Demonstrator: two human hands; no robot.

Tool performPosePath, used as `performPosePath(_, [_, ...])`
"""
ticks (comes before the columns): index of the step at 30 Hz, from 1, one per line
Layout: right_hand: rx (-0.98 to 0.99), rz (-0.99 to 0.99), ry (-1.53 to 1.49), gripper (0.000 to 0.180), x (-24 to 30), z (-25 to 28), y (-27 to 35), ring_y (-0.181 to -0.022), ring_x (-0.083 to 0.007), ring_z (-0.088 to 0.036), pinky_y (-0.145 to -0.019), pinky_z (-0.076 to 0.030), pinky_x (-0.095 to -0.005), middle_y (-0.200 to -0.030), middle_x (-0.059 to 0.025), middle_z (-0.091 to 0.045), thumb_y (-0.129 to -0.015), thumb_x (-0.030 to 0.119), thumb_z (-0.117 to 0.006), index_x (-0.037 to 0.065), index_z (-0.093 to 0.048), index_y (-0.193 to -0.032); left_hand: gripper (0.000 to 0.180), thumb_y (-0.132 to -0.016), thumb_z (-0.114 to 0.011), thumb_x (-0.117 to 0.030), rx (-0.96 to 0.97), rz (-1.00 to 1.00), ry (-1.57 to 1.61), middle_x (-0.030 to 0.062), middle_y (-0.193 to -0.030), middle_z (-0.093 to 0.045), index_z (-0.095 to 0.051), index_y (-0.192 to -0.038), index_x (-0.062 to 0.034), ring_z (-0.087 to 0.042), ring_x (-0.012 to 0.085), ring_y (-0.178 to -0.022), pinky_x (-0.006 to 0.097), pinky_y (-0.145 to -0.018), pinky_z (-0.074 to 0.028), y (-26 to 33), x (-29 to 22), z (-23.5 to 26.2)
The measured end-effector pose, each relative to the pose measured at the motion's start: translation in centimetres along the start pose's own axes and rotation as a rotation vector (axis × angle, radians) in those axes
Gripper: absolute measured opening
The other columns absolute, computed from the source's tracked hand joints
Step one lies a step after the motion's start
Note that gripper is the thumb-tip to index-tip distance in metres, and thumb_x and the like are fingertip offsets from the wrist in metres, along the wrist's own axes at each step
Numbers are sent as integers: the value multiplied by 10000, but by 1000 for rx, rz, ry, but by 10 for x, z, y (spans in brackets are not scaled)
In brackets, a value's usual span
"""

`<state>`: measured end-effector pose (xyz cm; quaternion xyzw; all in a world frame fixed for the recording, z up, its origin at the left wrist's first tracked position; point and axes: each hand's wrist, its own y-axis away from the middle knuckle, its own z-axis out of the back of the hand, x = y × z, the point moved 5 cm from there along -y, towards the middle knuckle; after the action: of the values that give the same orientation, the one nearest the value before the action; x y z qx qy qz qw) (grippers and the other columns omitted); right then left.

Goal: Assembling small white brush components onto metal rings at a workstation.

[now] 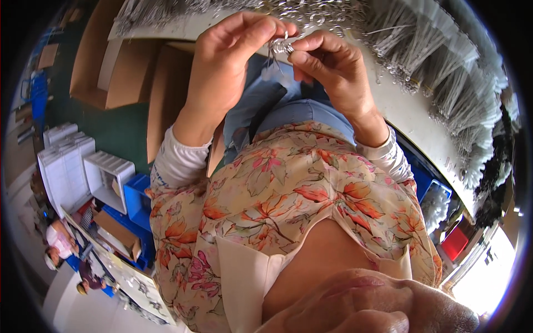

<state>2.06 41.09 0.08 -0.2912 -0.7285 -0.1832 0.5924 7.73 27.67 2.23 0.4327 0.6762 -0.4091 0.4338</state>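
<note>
My left hand (230,53) and my right hand (336,66) meet just off the table's edge, above my lap. Between their fingertips is a small cluster of shiny metal wire rings (282,46), with a few thin wire ends hanging from it. Thumb and forefinger of each hand are pinched on this cluster, the left from one side and the right from the other. How the rings join is too small to tell. Beyond my hands, a loose heap of silvery wire pieces (319,15) covers part of the white table (408,108).
Bundles of wire-stemmed brushes with pale bristles (444,66) lie along the table to the right; black ones (491,177) are farther round. Open cardboard boxes (130,77) stand at my left. White crates (66,166), a blue crate (137,197) and two people (60,241) are beyond.
</note>
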Motion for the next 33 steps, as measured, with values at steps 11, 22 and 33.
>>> performPosePath(11, [116, -168, 205, 163, -65, -23, -10, -874, -105, -578, -790, -444, -226, -925, -52, -643, -854, 89, -623, -20, -628, -975, 187, -906, -551, -140, -271, 86, -125, 103, -872, -629, -594, -898, 42, -626, 175, -735, 284, -703, -512, 55, -42, 114])
performPosePath(22, [199, -501, 200, 149, -105, -27, 8, -859, -108, -561, -814, -427, -233, -890, -47, -626, -873, 108, -591, -25, -620, -935, 180, -802, -526, -185, -31, 510, -1402, 132, -842, -666, -643, -873, -68, -641, 333, -780, 441, -702, -496, 155, 183, 232])
performPosePath(33, [277, -593, 182, 152, -118, -31, -7, -853, -105, -561, -800, -438, -236, -895, -46, -625, -870, 102, -594, -25, -614, -950, 244, -829, -501, -169, -82, 1259, -1314, 220, -1053, -606, -660, -984, -67, -590, 380, -964, 435, -793, -496, 325, 338, 311])
